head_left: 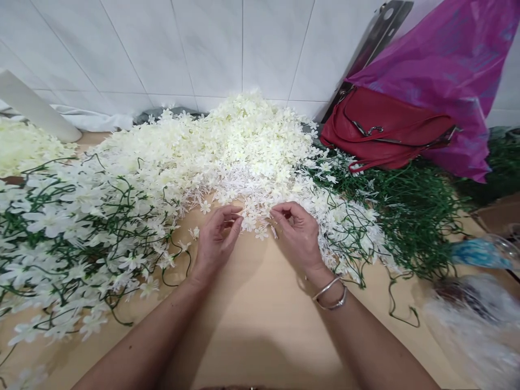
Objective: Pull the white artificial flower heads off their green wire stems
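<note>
A large heap of loose white artificial flowers (244, 135) spreads over the table along the wall. At its front edge my left hand (217, 241) has its fingers curled and thumb close to the index finger, beside several small blossoms (248, 219). Whatever lies between those fingertips is too small to make out. Facing it, my right hand (298, 230) is closed in a pinch at a small white flower (266, 210). A silver bangle (333, 295) circles the right wrist.
White flowers on green stems (93, 233) pile up at the left. On the right lie bare green stems (418, 211), a red handbag (390, 127), a purple plastic bag (447, 70) and clear plastic wrap (479, 325). A white roll (38, 108) stands at the far left; tiled wall (211, 49) closes the back.
</note>
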`<state>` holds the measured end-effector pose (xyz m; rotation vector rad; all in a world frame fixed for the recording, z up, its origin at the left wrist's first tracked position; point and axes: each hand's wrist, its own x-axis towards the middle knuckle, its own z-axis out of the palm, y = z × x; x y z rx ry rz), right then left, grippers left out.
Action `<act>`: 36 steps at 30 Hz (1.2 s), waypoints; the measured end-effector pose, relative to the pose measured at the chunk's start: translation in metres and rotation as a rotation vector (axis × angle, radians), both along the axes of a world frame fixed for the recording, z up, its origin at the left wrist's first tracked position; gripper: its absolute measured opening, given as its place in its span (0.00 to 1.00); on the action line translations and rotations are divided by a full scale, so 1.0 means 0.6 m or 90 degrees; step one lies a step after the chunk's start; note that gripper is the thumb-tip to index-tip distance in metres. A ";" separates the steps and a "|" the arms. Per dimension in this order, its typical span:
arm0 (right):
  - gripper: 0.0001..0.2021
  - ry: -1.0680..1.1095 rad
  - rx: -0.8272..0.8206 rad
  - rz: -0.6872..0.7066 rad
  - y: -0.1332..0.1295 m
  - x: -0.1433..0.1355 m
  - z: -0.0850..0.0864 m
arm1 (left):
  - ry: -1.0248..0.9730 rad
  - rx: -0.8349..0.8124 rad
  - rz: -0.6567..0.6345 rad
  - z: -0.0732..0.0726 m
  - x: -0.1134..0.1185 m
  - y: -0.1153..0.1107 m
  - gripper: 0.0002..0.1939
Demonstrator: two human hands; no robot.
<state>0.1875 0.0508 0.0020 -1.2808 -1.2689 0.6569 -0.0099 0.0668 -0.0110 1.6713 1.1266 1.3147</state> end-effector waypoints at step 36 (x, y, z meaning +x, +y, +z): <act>0.09 -0.539 -0.017 0.061 -0.003 0.012 0.022 | -0.075 -0.129 0.032 0.011 0.004 -0.005 0.12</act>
